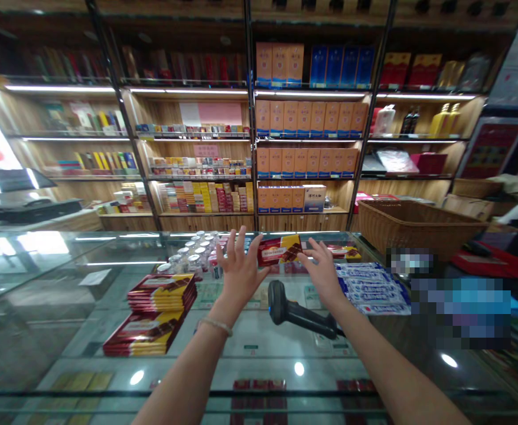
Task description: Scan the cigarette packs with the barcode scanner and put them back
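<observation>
Choc pack [279, 251] held up over glass counter [280, 357], btwn both hands. R hand [323, 271] pinches its R end w/ fingertips. L hand [240, 268] spread wide at L end; can't tell if touching. Scanner [305, 316] below, choc stacks [155, 292] to L, blue-white packets [371, 289] to R.

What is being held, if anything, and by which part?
A flat, glossy, rectangular red-and-yellow packet: the right hand pinches its yellow end. The left hand is at its red end; whether that grips cannot be told.
</observation>
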A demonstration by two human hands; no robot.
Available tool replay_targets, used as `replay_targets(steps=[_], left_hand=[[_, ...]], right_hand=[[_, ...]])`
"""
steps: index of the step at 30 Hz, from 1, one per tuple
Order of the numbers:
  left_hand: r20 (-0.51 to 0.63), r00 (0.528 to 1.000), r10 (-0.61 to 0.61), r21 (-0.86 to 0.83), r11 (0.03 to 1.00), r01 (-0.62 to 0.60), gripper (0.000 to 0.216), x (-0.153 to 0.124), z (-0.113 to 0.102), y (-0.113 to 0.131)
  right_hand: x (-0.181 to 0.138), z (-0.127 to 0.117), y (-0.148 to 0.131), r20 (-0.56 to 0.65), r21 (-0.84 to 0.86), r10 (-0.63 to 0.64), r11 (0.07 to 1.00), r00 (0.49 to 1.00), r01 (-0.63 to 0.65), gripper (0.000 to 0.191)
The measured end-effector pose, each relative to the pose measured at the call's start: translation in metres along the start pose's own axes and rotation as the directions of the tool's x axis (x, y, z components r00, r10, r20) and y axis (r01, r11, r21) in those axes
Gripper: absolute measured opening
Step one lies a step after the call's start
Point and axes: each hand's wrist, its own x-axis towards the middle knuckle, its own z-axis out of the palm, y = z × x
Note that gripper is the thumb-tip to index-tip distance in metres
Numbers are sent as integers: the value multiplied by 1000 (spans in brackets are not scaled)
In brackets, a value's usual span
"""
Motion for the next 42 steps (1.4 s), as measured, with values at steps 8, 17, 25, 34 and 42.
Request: replay_targets(steps=[8,17,25,34,42], left_hand=[[53,997,48,5,999,-48,76,-2,-3,7],[-21,1000,-19,-6,1000,19,62,-2,-2,8],[-82,997,-14,-59,998,9,56,-2,-1,7],[-67,998,-16,-209,978,2,64,1,-2,2],[-71,975,209,-307,926,-221,64,-6,1,4]], right_hand=[[-5,-1,-11,30,0,2,1000,1000,-2,30],[-27,-10,-55,40,-51,-275,959,961,277,27],[-44,-16,-70,155,21,-460,887,875,462,35],[-12,-28,-41,44,-186,-363,913,931,364,38],[-12,-22,-30,330,-383,-320,815,888,435,81]])
